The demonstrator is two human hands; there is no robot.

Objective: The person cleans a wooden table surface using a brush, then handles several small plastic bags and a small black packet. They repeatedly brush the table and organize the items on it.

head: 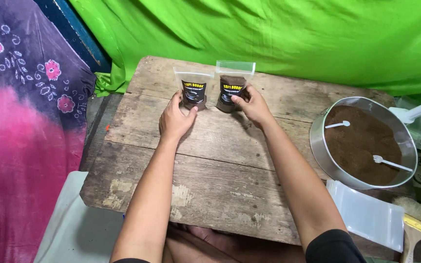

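Two clear stand-up pouches with black labels, partly filled with dark brown powder, stand upright side by side at the far part of a worn wooden table. My left hand is wrapped around the base of the left pouch. The base of the right pouch is gripped by my right hand. Both pouches have open tops and rest on the table.
A round metal pan of brown powder holds two white plastic spoons at the right. A stack of empty clear pouches and a brush lie near the right front corner. Green cloth hangs behind; patterned fabric hangs left.
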